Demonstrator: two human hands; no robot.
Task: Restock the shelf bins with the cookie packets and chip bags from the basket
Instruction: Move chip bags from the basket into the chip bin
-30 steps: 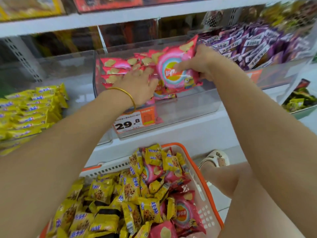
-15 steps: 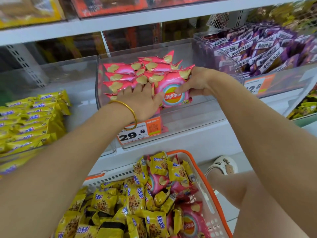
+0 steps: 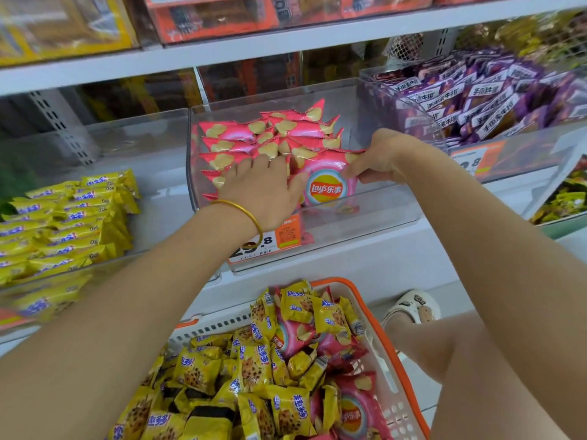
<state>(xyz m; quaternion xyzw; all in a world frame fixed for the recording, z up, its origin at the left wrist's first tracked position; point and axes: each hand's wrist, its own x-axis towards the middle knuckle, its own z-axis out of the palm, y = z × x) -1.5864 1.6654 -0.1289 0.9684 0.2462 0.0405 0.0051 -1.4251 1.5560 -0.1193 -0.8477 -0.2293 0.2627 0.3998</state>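
"Chip bag (image 3: 327, 188) first: where do we find it now?"

"Upright at the front of the middle clear bin (image 3: 365, 217), face toward us, against the row of chip bags (image 3: 254, 134) behind it. A second ago we saw it raised and tilted above the bin's front. Half a second ago it was already down against the row. Now it stands squarer and the whole round logo shows."

"And the hands?"

"The right hand (image 3: 378, 157) keeps its pinch on the bag's right edge, thumb against curled fingers. The left hand (image 3: 263, 185), a gold bangle (image 3: 244, 211) at its wrist, lies flat with straight fingers on the row just left of the bag, gripping nothing. A second ago it sat lower, at the bin's front."

"Materials?"

"We note glossy pink foil with crimped, saw-toothed seams and printed yellow crisps. The bin is hard transparent plastic with curved corners. The basket (image 3: 209, 329) below is white slotted plastic with an orange rim, heaped with crinkly yellow cookie packets (image 3: 254, 369) and more pink bags (image 3: 352, 414). Stacked yellow packets (image 3: 73, 223) fill the left bin, purple packets (image 3: 476, 103) the right one."

"Anything we can read?"

"'Lay's' with '乐事' on the red-and-yellow roundel, and blue '趣多多' on the cookie packets. The price tag (image 3: 270, 239) on the bin front shows '.8'; the left wrist covers most of the rest. The purple labels are too blurred for us."
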